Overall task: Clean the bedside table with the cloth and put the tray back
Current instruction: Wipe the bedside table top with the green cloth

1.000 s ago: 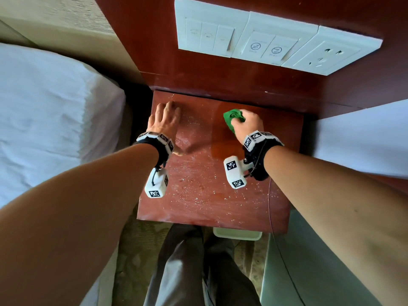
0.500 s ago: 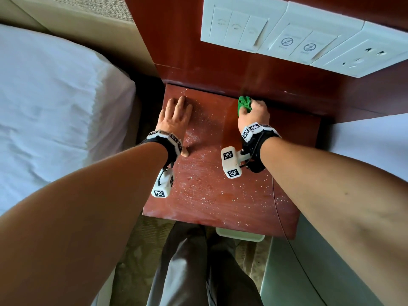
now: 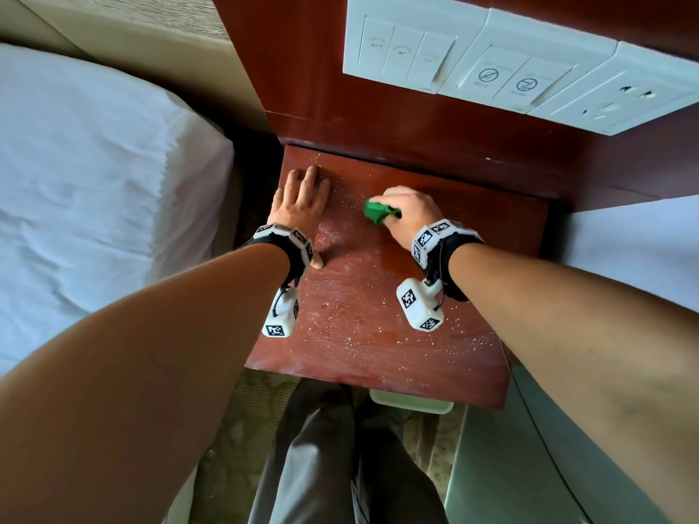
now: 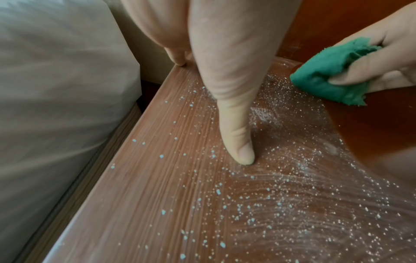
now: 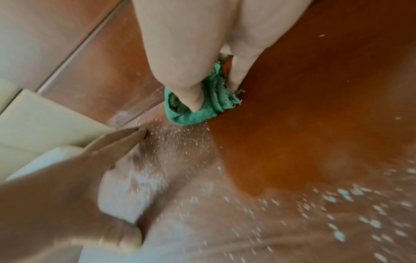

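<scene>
The red-brown bedside table point(image 3: 370, 342) is strewn with white crumbs and powder point(image 4: 258, 204) over its left and front parts; the far right part looks wiped and darker point(image 5: 315, 124). My right hand point(image 3: 406, 215) grips a bunched green cloth point(image 3: 378, 212) point(image 4: 326, 80) point(image 5: 198, 106) and presses it on the tabletop near the back middle. My left hand point(image 3: 302, 200) lies flat on the table's back left corner, fingers straight, thumb point(image 4: 238, 142) stretched out on the wood. A pale tray edge point(image 3: 410, 402) peeks out below the table's front edge.
A bed with white sheets point(image 3: 94, 202) stands close on the left. A wooden wall panel behind the table carries white switches and a socket point(image 3: 510, 62). White bedding point(image 3: 635, 251) lies on the right. My trousered legs point(image 3: 340, 467) stand in front of the table.
My right hand has dragged the cloth from the table's back edge toward me and to the left, nearer my left hand. The left hand stays flat in place.
</scene>
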